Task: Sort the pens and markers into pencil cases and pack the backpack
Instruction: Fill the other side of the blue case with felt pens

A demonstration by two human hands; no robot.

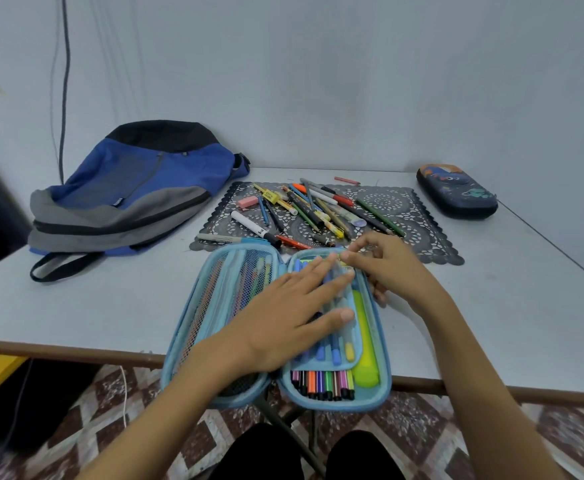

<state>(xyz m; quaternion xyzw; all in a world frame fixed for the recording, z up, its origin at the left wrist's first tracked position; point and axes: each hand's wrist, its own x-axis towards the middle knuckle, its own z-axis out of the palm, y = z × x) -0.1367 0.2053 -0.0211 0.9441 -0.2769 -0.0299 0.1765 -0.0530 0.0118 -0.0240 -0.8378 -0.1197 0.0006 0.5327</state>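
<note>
A light blue pencil case (214, 306) lies open at the table's near edge, overhanging it. Its left half has a mesh pocket with pens; its right half holds coloured felt pens (323, 384) and a yellow-green highlighter (365, 344). My left hand (290, 317) lies flat, fingers spread, on the clear inner flap of the right half. My right hand (384, 268) is at the case's top right corner, fingers pinched on something small and blurred. A pile of loose pens, pencils and markers (311, 209) lies on a dark lace mat (404, 216) behind the case.
A blue, grey and black backpack (134, 192) lies at the back left of the white table (93, 306). A dark blue hard pencil case (456, 190), zipped, sits at the back right. A pink eraser (247, 201) and a red crayon (346, 180) lie near the pile.
</note>
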